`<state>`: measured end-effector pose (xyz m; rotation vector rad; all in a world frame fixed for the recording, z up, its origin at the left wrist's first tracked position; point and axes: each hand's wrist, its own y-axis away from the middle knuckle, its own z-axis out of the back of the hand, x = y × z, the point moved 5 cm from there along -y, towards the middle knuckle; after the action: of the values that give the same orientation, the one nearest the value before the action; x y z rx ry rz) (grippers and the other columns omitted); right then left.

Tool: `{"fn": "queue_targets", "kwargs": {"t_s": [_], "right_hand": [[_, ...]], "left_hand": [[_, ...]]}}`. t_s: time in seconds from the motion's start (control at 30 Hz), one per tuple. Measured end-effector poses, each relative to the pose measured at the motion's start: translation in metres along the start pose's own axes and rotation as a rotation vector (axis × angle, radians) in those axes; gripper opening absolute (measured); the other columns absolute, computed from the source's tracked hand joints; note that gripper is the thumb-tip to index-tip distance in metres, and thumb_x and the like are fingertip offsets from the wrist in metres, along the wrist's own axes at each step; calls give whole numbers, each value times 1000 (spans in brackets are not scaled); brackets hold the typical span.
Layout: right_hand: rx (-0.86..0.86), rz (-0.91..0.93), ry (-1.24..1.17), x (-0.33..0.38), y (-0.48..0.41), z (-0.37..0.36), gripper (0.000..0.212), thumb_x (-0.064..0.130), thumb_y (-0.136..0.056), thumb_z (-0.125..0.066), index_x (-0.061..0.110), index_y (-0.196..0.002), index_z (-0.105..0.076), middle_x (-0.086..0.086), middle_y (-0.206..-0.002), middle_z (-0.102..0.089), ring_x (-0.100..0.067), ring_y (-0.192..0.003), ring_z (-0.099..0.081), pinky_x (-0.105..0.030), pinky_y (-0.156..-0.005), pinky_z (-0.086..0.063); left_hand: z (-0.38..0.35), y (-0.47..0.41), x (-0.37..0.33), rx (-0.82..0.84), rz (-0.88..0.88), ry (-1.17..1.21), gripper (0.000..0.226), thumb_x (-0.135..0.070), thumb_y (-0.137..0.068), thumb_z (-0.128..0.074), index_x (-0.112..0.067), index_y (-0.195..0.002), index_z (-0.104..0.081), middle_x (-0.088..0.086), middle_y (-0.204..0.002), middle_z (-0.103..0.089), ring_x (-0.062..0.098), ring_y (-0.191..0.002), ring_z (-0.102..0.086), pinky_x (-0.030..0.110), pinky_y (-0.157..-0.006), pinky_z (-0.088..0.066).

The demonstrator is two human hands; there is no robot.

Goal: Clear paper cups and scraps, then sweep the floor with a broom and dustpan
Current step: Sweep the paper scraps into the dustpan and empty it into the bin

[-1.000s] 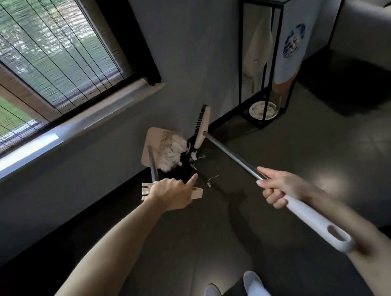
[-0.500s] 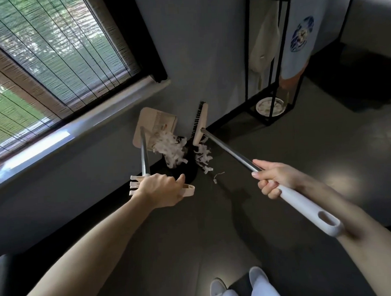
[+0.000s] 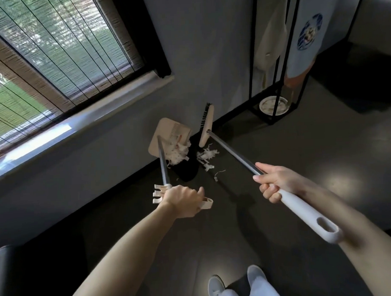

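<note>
At frame centre the dustpan [image 3: 167,135] has tipped back since a second ago, and scraps [image 3: 207,155] have spilled from it onto the floor [image 3: 279,167] below the broom [image 3: 206,125]. The left hand [image 3: 183,200] is closed on the dustpan's handle, the right hand [image 3: 277,181] wrapped around the broom's; the spill needs sweeping again.

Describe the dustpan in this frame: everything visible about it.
The dustpan is a beige, plastic-looking pan with a ribbed inner face, on a thin metal pole that ends in a beige comb-toothed grip. It is tilted up near the wall base, and white paper shreds are gathered at its lower lip above a dark patch that cannot be identified. The left hand holds the grip, fingers closed around it.
</note>
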<state>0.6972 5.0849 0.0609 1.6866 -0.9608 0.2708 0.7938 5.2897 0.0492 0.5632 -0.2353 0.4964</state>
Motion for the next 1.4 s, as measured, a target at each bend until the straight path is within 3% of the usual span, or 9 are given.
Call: {"fn": "queue_targets", "kwargs": {"t_s": [0.2, 0.4, 0.57, 0.97, 1.2, 1.4], "right_hand": [[7, -10, -18, 3, 6, 4, 66, 3, -98, -47, 28, -152, -18, -1, -47, -42, -2, -31, -36, -15, -28, -32], [9, -11, -16, 4, 2, 7, 65, 3, -97, -47, 29, -151, -20, 0, -45, -43, -2, -31, -37, -14, -28, -32], [18, -36, 4, -11, -6, 17, 68, 4, -97, -48, 29, -152, -17, -1, -47, -43, -3, -32, -37, -16, -29, -33], [0, -129, 10, -22, -13, 24, 66, 2, -98, -45, 28, -152, -17, -3, -46, -41, -3, -31, -35, -15, -27, -32], [28, -89, 22, -7, -16, 26, 66, 3, -97, -47, 28, -151, -19, -2, -47, -45, -4, -32, -38, -16, -28, -34], [15, -42, 20, 8, -18, 28, 68, 3, -98, -47, 30, -152, -17, -1, -46, -44, -3, -32, -37, -15, -29, -33]], "left_hand": [[12, 15, 9, -86, 70, -24, 58, -41, -101, -31, -10, -150, -22, 9, -111, -68, 32, -94, -67, 37, -64, -45], [2, 25, -1, -54, 102, -42, 59, -42, -101, -31, -10, -151, -20, 10, -117, -66, 30, -97, -67, 33, -62, -36], [-23, 1, -30, 46, 45, 32, 58, -34, -102, -33, -8, -151, -18, 13, -123, -63, 35, -102, -65, 40, -78, -47], [12, -15, -19, -54, 109, 65, 54, -29, -102, -33, -6, -149, -22, 13, -118, -65, 32, -99, -67, 33, -63, -38], [40, -14, -7, -137, 154, 53, 55, -31, -102, -33, -11, -151, -20, 9, -110, -69, 31, -92, -68, 32, -56, -36], [39, -9, -9, -143, 145, 81, 57, -35, -101, -33, -13, -152, -17, 8, -109, -69, 31, -91, -68, 34, -57, -36]]}}
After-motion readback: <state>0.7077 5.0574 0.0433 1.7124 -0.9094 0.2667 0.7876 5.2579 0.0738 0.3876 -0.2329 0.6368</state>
